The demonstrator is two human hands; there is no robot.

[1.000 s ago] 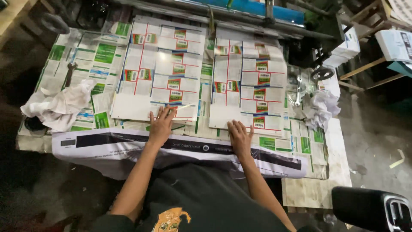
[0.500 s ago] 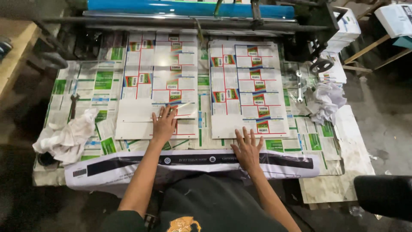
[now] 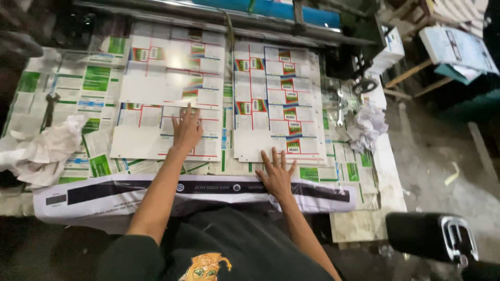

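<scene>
Since earlier frame, right hand (image 3: 277, 176) slid down twd white banner strip (image 3: 130, 193), fingers spread flat, gripping nothing, on near edge of right printed stack (image 3: 278, 99). Left hand (image 3: 187, 130) flat, open, on left printed stack (image 3: 172, 93), just above banner.

Two stacks of flat printed carton sheets lie side by side on the table: the left stack (image 3: 166, 99) and the right stack (image 3: 278, 101), white with red lines and red-green panels. Green-and-white sheets (image 3: 86, 86) lie beneath them. A white-and-black banner (image 3: 130, 195) hangs along the near edge.
</scene>
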